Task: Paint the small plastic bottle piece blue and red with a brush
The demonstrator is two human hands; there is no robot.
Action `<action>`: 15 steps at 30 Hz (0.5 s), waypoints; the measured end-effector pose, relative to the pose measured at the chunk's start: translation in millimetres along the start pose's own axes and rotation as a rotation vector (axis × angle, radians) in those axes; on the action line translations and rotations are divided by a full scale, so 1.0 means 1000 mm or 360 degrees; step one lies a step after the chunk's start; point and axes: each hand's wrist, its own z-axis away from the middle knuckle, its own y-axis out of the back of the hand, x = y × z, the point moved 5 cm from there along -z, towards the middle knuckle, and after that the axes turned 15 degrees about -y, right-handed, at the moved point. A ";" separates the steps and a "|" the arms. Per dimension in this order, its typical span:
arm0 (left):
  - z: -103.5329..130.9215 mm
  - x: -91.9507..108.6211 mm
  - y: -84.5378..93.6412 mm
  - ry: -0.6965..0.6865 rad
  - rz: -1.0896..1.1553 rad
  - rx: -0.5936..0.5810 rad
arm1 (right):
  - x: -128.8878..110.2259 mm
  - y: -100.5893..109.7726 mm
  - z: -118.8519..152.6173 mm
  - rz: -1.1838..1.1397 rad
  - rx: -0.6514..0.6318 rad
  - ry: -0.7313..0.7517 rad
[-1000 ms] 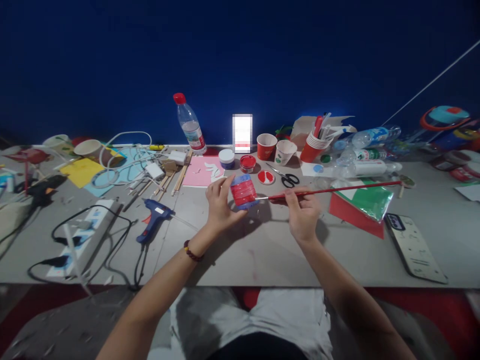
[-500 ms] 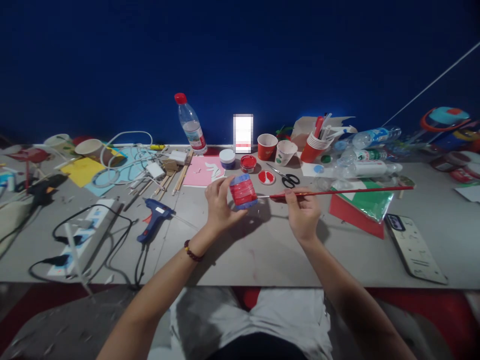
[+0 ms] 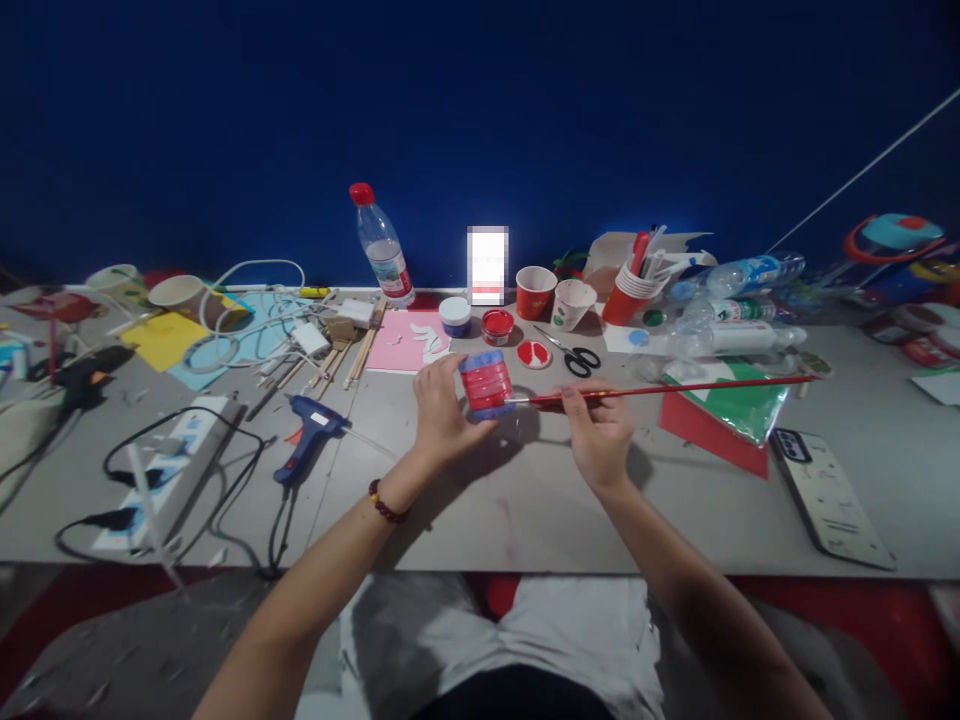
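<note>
Between the thumb and fingers of my left hand (image 3: 445,412) is a small blue piece (image 3: 487,384) whose middle is covered with wet-looking red paint. My right hand (image 3: 598,432) pinches a long red paintbrush (image 3: 675,387), its handle pointing right. The brush tip touches the lower right part of the painted face. Behind my hands stand an open jar of red paint (image 3: 497,326), its lid (image 3: 533,354) smeared with red, and a closed jar (image 3: 455,316) with a white lid.
Black scissors (image 3: 580,360), a red paper cup (image 3: 535,292) and a bottle (image 3: 386,250) stand or lie behind. A blue glue gun (image 3: 311,435) and power strip (image 3: 169,470) are left. At right lie a phone (image 3: 832,500), a green packet (image 3: 739,400) and plastic bottles (image 3: 739,338).
My right hand has moved slightly left with the paintbrush, bringing its tip further onto the painted piece. My left hand and the piece have barely shifted.
</note>
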 end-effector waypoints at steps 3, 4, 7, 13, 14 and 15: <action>0.000 0.000 0.000 -0.0020 -0.0019 0.0003 | -0.003 -0.006 0.003 0.0008 -0.0040 -0.0001; 0.000 0.001 0.000 -0.0024 -0.0022 0.0006 | -0.004 -0.005 0.003 0.0012 -0.0015 0.0011; -0.001 0.001 0.003 -0.0028 -0.0023 0.0036 | -0.004 0.000 -0.001 0.0027 0.0082 0.0020; 0.000 0.000 0.008 -0.0003 0.0015 0.0099 | -0.001 0.011 -0.011 -0.0013 0.0217 -0.0008; 0.000 -0.001 0.008 0.0009 0.0019 0.0096 | -0.003 0.011 -0.012 -0.0026 0.0229 0.0002; 0.000 -0.002 0.008 0.0017 0.0028 0.0091 | -0.004 0.012 -0.013 -0.0039 0.0241 0.0012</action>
